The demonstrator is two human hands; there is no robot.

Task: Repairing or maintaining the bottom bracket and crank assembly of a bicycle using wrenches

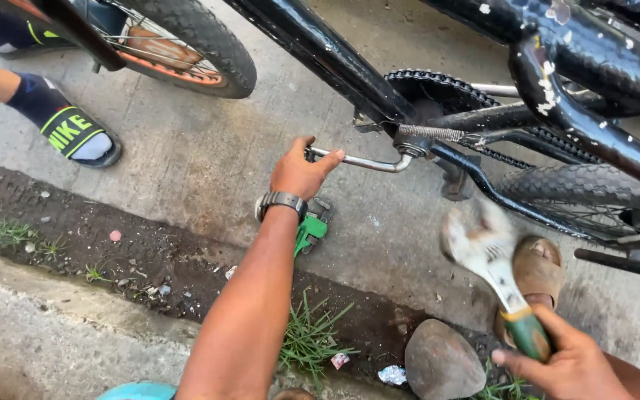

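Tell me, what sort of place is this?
Probably an outdoor roadside spot: a concrete pavement edged by a dirt strip with grass, where a bicycle stands, and a rock.

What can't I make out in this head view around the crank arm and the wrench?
- Wrench head: motion-blurred, so its jaw setting is unreadable.
- Pedal end of the silver crank arm: covered by the left hand.
- Green tool on the concrete: partly hidden behind the left forearm and wristwatch.
- Bicycle frame and both wheels: cut off by the top and right edges.
- Right hand: cut off by the bottom edge.
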